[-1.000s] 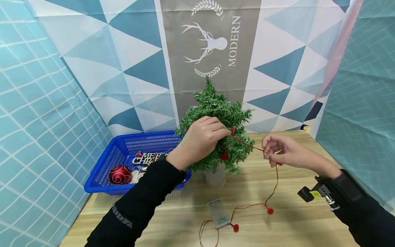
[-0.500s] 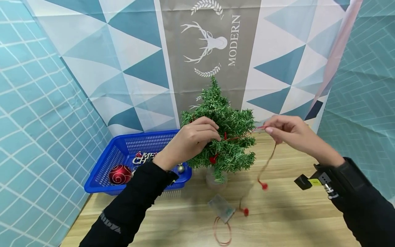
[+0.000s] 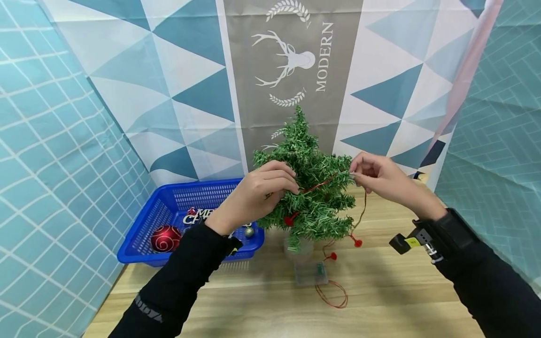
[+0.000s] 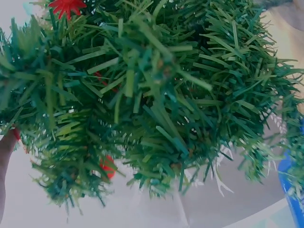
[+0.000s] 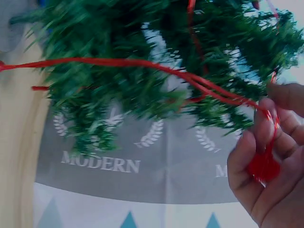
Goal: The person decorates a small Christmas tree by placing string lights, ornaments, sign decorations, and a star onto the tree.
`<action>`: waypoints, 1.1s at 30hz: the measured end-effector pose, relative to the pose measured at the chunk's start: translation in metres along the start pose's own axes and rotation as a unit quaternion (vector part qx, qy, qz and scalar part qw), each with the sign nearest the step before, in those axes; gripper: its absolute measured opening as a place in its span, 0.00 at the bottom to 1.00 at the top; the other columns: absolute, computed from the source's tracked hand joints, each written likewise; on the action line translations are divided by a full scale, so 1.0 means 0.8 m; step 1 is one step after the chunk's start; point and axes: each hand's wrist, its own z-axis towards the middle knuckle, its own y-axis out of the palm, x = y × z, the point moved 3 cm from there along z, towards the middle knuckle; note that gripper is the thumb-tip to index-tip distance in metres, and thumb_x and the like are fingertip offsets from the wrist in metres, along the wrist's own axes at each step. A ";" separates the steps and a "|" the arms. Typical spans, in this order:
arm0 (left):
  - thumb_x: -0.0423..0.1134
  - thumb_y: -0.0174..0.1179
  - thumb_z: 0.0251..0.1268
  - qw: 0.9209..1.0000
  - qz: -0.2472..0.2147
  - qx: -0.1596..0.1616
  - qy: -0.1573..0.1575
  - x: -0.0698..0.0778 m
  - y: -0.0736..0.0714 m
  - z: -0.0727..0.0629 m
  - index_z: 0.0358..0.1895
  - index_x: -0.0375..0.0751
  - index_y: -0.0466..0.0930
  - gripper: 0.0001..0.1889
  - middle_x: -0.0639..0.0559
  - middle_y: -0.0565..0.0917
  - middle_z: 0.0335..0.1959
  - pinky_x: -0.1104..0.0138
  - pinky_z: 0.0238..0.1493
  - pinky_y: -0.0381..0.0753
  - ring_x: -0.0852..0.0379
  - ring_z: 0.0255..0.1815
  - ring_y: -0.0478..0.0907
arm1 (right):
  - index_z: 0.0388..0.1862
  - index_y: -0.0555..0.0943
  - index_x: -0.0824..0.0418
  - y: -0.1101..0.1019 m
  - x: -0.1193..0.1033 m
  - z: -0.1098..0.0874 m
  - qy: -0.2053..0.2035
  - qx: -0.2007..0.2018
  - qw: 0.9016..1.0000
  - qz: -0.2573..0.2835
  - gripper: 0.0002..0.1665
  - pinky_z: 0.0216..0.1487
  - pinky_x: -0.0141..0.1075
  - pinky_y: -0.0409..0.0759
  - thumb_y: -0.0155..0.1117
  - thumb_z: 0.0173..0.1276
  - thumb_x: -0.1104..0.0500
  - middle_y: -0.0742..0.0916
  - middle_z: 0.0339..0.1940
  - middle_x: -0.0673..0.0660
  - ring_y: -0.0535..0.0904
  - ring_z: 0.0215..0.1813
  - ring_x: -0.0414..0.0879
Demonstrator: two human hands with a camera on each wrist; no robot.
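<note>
Work at a small green tree (image 3: 317,206), in a clear base upright on a wooden table (image 3: 236,300); clock positions are read in the head view with the tree at the centre of the dial. At nine o'clock, the left hand (image 3: 265,188) is at the branches with bent fingers; whether these pinch the red cord (image 5: 118,61) or only touch the foliage cannot be told. Between two and three o'clock, the right hand (image 3: 376,176) pinches the cord between thumb and finger; in the right wrist view, a red pompom lies against its curled fingers. The cord crosses the front of the tree between the hands. Another pompom (image 3: 290,219) sits on the branches between seven and eight o'clock. From the right hand the cord hangs down to two more pompoms, the first (image 3: 358,242) between four and five o'clock, the second (image 3: 332,256) at five. At six o'clock, a clear box (image 3: 310,274) lies on the table, a loop of cord beside it. Between eight and nine o'clock, a blue basket (image 3: 198,199) holds a large red ball (image 3: 166,238), a small silver ball (image 3: 249,232) and a lettered sign (image 3: 198,215), partly covered by the left sleeve.
</note>
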 end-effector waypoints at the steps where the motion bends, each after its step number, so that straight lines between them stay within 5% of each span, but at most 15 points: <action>1: 0.20 0.57 0.60 1.000 0.005 0.004 -0.001 0.000 -0.001 -0.001 0.40 0.37 0.81 0.11 0.46 0.81 0.43 0.60 0.66 0.63 0.49 0.57 0.72 | 0.41 0.73 0.67 0.002 0.004 -0.003 0.004 -0.005 1.000 0.007 0.06 0.18 0.34 0.70 0.53 0.69 0.74 0.77 0.22 0.54 0.70 0.19 0.45; 6: 0.23 0.54 0.60 0.999 0.036 0.018 0.005 -0.003 -0.005 -0.006 0.39 0.40 0.82 0.11 0.46 0.81 0.47 0.54 0.68 0.58 0.46 0.60 0.69 | 0.48 0.69 0.66 0.012 0.014 -0.020 0.008 -0.002 0.999 0.043 0.14 0.23 0.35 0.77 0.57 0.66 0.75 0.79 0.29 0.57 0.76 0.26 0.44; 10: 0.27 0.52 0.56 0.998 0.061 -0.003 0.001 0.003 -0.006 -0.005 0.44 0.42 0.82 0.15 0.44 0.77 0.55 0.51 0.69 0.54 0.44 0.65 0.64 | 0.58 0.64 0.65 0.021 0.019 -0.037 0.008 0.022 0.999 0.047 0.27 0.38 0.31 0.79 0.60 0.63 0.76 0.78 0.43 0.58 0.78 0.42 0.43; 13: 0.29 0.50 0.49 0.995 0.097 -0.034 -0.019 0.020 -0.009 0.003 0.54 0.42 0.79 0.24 0.43 0.72 0.63 0.49 0.71 0.48 0.44 0.69 0.59 | 0.64 0.59 0.65 0.024 0.027 -0.056 0.030 0.056 0.998 0.028 0.34 0.48 0.27 0.76 0.60 0.62 0.76 0.74 0.51 0.61 0.75 0.50 0.43; 16: 0.33 0.49 0.47 0.987 0.154 -0.041 -0.033 0.046 -0.009 0.023 0.60 0.39 0.74 0.29 0.43 0.71 0.64 0.51 0.71 0.49 0.44 0.67 0.61 | 0.59 0.63 0.68 0.028 0.038 -0.074 0.081 0.084 0.993 -0.006 0.27 0.47 0.27 0.76 0.62 0.63 0.72 0.75 0.49 0.61 0.74 0.48 0.41; 19: 0.36 0.49 0.57 0.970 0.238 -0.031 -0.035 0.075 0.002 0.057 0.58 0.39 0.76 0.23 0.45 0.77 0.58 0.56 0.65 0.63 0.46 0.60 0.69 | 0.46 0.72 0.68 0.036 0.048 -0.088 0.131 0.065 0.988 -0.044 0.14 0.40 0.29 0.76 0.64 0.64 0.66 0.78 0.38 0.57 0.74 0.40 0.41; 22: 0.34 0.48 0.63 0.941 0.333 -0.045 -0.051 0.091 0.028 0.093 0.46 0.43 0.80 0.13 0.49 0.80 0.47 0.67 0.44 0.76 0.50 0.46 0.76 | 0.38 0.79 0.62 0.047 0.054 -0.094 0.138 0.017 0.988 -0.069 0.06 0.35 0.33 0.76 0.64 0.66 0.61 0.80 0.31 0.53 0.75 0.34 0.42; 25: 0.30 0.42 0.65 0.900 0.417 -0.089 -0.090 0.089 0.060 0.120 0.31 0.49 0.76 0.13 0.54 0.76 0.33 0.73 0.25 0.68 0.56 0.31 0.71 | 0.34 0.82 0.55 0.053 0.055 -0.096 0.092 -0.014 0.992 -0.083 0.05 0.33 0.35 0.76 0.62 0.67 0.63 0.82 0.29 0.49 0.76 0.32 0.41; 28: 0.28 0.40 0.67 0.866 0.469 -0.135 -0.113 0.075 0.085 0.130 0.21 0.54 0.68 0.18 0.58 0.69 0.23 0.75 0.20 0.58 0.61 0.23 0.63 | 0.32 0.83 0.52 0.051 0.054 -0.096 0.040 -0.022 0.996 -0.075 0.13 0.32 0.34 0.75 0.58 0.68 0.69 0.82 0.29 0.47 0.75 0.31 0.39; 30: 0.28 0.43 0.67 0.861 0.471 -0.154 -0.117 0.068 0.093 0.129 0.19 0.55 0.66 0.20 0.59 0.68 0.20 0.76 0.19 0.59 0.63 0.22 0.63 | 0.33 0.83 0.55 0.045 0.052 -0.099 0.022 -0.025 0.998 -0.049 0.14 0.35 0.32 0.77 0.55 0.70 0.71 0.83 0.31 0.47 0.77 0.33 0.39; 33: 0.26 0.48 0.64 0.876 0.441 -0.159 -0.113 0.066 0.091 0.118 0.19 0.54 0.72 0.19 0.58 0.72 0.20 0.78 0.19 0.66 0.63 0.22 0.67 | 0.36 0.82 0.63 0.034 0.048 -0.101 0.023 -0.027 0.999 0.000 0.14 0.41 0.29 0.78 0.49 0.73 0.71 0.84 0.34 0.52 0.80 0.38 0.39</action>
